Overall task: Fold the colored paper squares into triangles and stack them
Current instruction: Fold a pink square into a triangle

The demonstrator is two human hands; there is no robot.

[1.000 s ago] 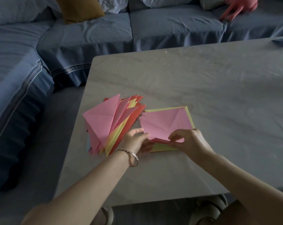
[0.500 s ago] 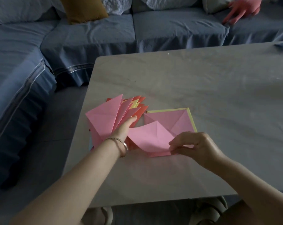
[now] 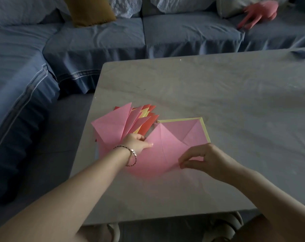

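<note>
Left hand point(image 3: 136, 143): thumb on top of the pink sheet point(image 3: 165, 154), fingers curled at its left edge. Right hand point(image 3: 205, 159): pinches the sheet's near corner. The hands are apart, both holding this one sheet, raised over the square stack point(image 3: 205, 131) on the table point(image 3: 226, 88). The sheet's peak points toward the sofa point(image 3: 99, 42). Folded triangles point(image 3: 116, 124) fan out to its left in pink, yellow and orange; the count is unclear. Their tips point away and to the right.

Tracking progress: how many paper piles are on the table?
2: folded triangles fanned beside the left hand; the square stack behind the pink sheet the right hand pinches. Others may be hidden.
</note>
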